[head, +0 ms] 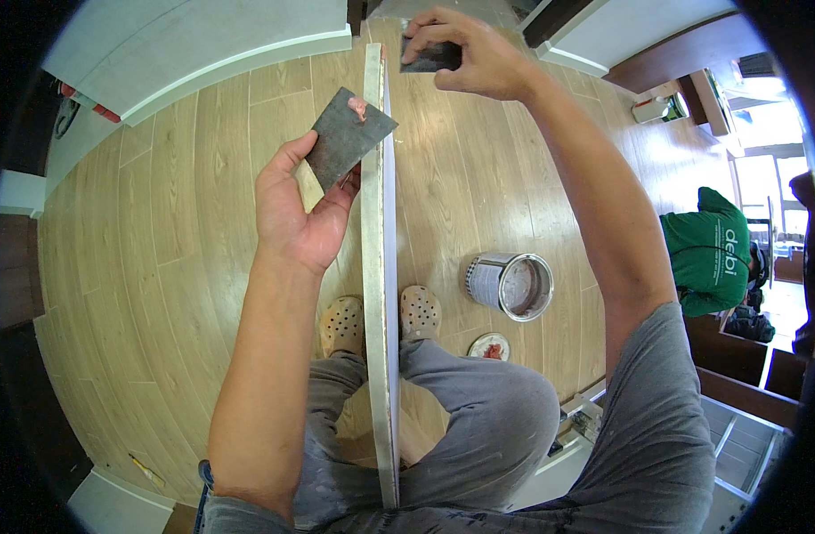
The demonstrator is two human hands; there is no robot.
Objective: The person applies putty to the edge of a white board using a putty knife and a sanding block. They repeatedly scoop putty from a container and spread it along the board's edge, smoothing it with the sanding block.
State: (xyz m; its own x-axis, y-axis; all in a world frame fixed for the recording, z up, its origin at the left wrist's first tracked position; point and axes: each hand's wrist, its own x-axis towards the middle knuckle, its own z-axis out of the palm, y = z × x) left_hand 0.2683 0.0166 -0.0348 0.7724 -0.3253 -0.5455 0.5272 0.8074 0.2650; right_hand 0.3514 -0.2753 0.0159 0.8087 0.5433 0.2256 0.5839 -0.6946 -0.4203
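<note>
My left hand (pixel 307 207) grips a dark, flat filler spreader (pixel 347 143) with a smear of pinkish putty near its far corner. My right hand (pixel 471 53), up at the top, pinches a second dark spreader (pixel 430 59) beside the far end of a long panel. That panel (pixel 375 267) stands on edge between my legs, its narrow pale edge facing up. On the floor to the right, an open metal can (pixel 509 286) has pinkish-grey residue inside. Near it lies a round lid (pixel 481 344) with reddish putty on it.
A person in a green shirt (pixel 711 253) bends over at the right. Behind them are cabinet parts and bags. A brush (pixel 145 470) lies on the wooden floor at lower left. Another can (pixel 674 107) stands at upper right. White baseboards (pixel 240 73) run along the walls.
</note>
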